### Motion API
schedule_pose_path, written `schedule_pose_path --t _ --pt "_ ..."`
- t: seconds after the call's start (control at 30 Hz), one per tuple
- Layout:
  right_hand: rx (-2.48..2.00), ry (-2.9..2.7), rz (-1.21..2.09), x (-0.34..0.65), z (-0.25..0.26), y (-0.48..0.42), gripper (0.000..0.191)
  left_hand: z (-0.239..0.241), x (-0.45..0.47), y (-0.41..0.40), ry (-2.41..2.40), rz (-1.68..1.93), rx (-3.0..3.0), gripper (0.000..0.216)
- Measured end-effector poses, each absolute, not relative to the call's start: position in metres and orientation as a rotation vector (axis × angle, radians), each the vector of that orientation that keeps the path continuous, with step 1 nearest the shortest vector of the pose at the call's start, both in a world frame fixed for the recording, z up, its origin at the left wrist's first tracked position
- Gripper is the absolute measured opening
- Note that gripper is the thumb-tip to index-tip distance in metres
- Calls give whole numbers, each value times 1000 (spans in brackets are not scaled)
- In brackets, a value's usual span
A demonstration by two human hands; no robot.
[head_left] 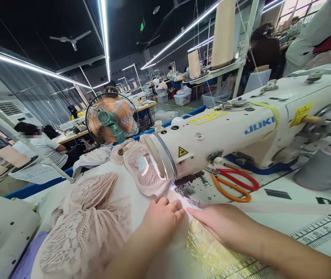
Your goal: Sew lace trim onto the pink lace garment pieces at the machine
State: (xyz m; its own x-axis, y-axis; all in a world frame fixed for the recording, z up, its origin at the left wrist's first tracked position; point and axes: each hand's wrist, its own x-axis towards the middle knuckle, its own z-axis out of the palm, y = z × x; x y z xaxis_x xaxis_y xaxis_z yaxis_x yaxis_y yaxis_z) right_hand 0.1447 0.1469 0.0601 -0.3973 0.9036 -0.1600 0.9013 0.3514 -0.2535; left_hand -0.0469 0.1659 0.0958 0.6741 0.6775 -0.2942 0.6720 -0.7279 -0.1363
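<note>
Pale, smooth cloth at front of one glossy white sewing machine, between left hand, curled, and right hand, stretched flat; hands just apart, both touching cloth, pinching or pressing impossible to tell. Crinkled yellowish sheet below right hand. Left of machine, one openwork beige lace piece; farther left on bench, two lace bunches. Rightward, red-and-orange-looped scissors, one grey thread cone.

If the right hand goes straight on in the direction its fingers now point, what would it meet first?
Most likely the left hand, which lies just ahead of the right hand across a narrow gap. Depth is unclear in this single view, so it might slide past instead.
</note>
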Motion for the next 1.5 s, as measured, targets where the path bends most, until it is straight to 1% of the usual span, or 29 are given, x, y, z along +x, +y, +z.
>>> schedule_pose_path --t 0.07,0.13,0.27,0.5,0.6,0.7,0.87,1.03,1.23,1.33,1.4,1.5 --pt "-1797 -2678 440 139 67 151 54 93 -50 170 -1147 475 -2865 61" --pt "-1827 -2705 436 135 73 154 57 93 -53 174 -1152 455 -2866 59" --pt "-1853 -2696 444 129 77 157 55 95 -54 178 -1173 427 -2866 45" --pt "-1848 -2681 459 134 74 152 47 90 -60 180 -1067 248 -2960 36" --pt "-1853 -2675 468 135 73 152 48 89 -58 177 -1054 153 -2972 27" --pt "-1865 -2686 449 134 73 153 50 91 -53 174 -1097 135 -2963 21" --pt "-1840 -2712 395 131 74 154 55 87 -52 176 -1107 197 -2947 35" --pt "-1895 -2711 365 125 78 158 57 80 -58 183 -1062 230 -2862 28" --pt "-1931 -2719 322 117 78 160 70 71 -63 188 -1012 196 -2810 31" --pt "-1939 -2714 312 117 77 157 74 68 -64 189 -1012 192 -2782 34" --pt "-1945 -2711 321 119 73 153 74 68 -63 190 -1027 196 -2761 34" --pt "-1870 -2660 289 125 59 144 66 68 -62 191 -1052 193 -2720 36"
